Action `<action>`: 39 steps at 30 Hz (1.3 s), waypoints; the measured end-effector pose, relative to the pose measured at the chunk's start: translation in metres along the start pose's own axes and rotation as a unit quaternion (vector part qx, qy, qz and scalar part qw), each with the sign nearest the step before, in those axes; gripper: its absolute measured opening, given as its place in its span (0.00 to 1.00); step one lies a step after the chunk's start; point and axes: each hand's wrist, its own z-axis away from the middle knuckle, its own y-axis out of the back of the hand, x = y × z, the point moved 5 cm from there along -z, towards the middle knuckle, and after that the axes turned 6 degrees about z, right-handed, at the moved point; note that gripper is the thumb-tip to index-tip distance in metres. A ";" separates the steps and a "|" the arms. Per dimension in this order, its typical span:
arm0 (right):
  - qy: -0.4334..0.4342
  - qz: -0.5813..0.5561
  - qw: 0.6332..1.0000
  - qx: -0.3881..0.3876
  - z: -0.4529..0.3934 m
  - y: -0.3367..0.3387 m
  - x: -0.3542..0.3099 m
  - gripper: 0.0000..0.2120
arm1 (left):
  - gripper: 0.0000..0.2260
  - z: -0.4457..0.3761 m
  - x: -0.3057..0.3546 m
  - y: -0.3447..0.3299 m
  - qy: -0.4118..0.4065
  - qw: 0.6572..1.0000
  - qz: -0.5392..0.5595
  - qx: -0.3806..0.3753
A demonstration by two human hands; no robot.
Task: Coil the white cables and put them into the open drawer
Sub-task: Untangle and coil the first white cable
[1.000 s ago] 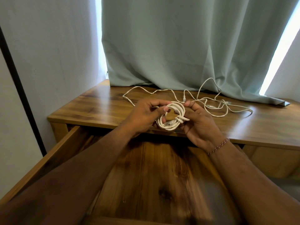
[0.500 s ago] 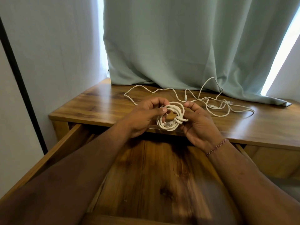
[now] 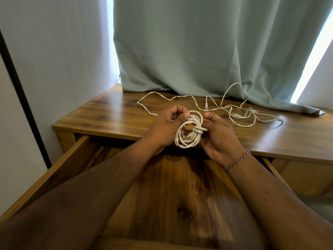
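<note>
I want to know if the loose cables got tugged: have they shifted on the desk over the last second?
No. The loose cables lie in the same loops below the curtain.

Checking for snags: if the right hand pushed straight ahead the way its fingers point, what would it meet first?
Probably the loose white cable sprawled on the desk top just beyond the right hand, which holds the coiled cable with the left hand. Next comes the curtain. Depth is uncertain.

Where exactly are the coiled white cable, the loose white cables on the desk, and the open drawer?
Coiled white cable (image 3: 189,139): head view, lower loops of the bundle.
Loose white cables (image 3: 239,121): head view, tangled strands on the wooden desktop.
Open wooden drawer (image 3: 70,165): head view, its left side wall.
</note>
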 end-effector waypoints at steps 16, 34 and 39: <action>0.018 0.043 0.995 -0.088 0.011 -0.011 -0.008 0.18 | 0.11 -0.002 0.006 0.001 0.034 0.994 0.096 0.038; 0.029 0.055 0.998 -0.025 0.014 -0.014 -0.006 0.15 | 0.11 -0.006 0.004 0.007 -0.007 0.997 0.007 0.071; 0.009 0.057 0.998 0.018 0.009 -0.011 -0.006 0.15 | 0.12 -0.006 0.007 0.014 -0.019 0.995 -0.039 0.090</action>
